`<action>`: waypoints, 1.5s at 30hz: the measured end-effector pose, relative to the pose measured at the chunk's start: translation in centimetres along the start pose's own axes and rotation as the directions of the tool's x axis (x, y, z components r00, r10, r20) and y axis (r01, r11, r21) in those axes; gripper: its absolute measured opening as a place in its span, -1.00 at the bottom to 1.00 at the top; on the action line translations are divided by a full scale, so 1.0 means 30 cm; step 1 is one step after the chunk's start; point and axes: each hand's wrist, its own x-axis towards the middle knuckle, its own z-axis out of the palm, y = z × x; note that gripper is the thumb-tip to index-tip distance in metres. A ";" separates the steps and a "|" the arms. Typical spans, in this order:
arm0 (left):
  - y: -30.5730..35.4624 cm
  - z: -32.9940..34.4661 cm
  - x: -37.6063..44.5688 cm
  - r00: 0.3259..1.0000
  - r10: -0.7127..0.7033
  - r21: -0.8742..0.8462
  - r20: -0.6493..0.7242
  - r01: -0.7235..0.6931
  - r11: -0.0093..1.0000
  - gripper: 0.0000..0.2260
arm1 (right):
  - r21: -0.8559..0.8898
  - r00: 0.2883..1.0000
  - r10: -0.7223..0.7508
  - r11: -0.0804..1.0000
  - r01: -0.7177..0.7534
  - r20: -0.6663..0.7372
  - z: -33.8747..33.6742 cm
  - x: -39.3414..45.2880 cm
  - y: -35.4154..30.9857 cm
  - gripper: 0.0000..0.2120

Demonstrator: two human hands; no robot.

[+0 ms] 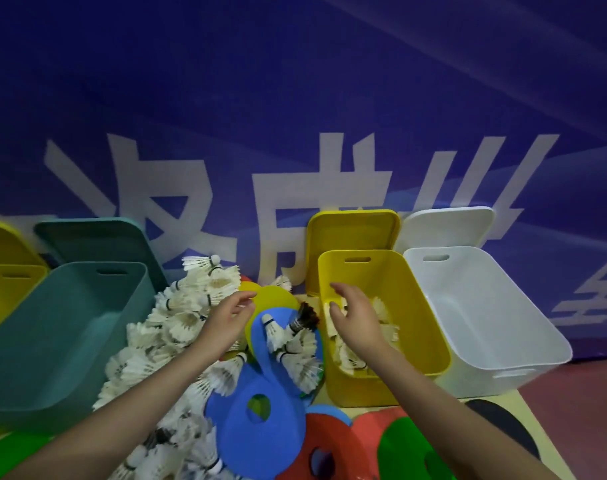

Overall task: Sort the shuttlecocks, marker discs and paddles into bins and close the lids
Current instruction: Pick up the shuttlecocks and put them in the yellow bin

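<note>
A heap of white shuttlecocks (pixel 177 327) lies between the teal bin (pixel 28 386) and the yellow bin (pixel 423 344). My left hand (pixel 225 318) hovers over the heap with relaxed fingers, empty. My right hand (pixel 355 315) hangs open above the yellow bin, which holds several shuttlecocks (pixel 386 332). A blue paddle (pixel 257 424) carries more shuttlecocks, one black-feathered (pixel 303 318). A yellow disc (pixel 277 299) sits behind it. Red (pixel 336 445) and green (pixel 409 448) marker discs lie near the bottom.
A white bin (pixel 523 344) stands at the right, its lid (pixel 447 226) leaning on the blue banner wall. The yellow lid (pixel 354 233) and teal lid (pixel 97 240) also lean upright. Another yellow bin (pixel 4 289) is at the far left. A dark object (pixel 502 424) lies at the lower right.
</note>
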 end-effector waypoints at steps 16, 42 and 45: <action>-0.355 -0.392 -0.357 0.998 -0.044 0.309 0.036 0.031 0.950 -0.80 | -0.188 0.878 0.145 0.980 -0.065 0.455 0.599 -0.184 -0.283 -0.60; -0.448 -0.428 -0.237 0.822 0.052 0.426 0.567 -0.347 0.836 -0.58 | 0.060 0.915 0.324 0.936 -0.346 0.239 0.594 -0.258 -0.320 -0.56; -0.453 -0.427 -0.211 0.868 0.061 0.427 0.493 -0.303 0.852 -0.70 | 0.082 0.921 0.319 0.936 -0.343 0.222 0.592 -0.262 -0.315 -0.57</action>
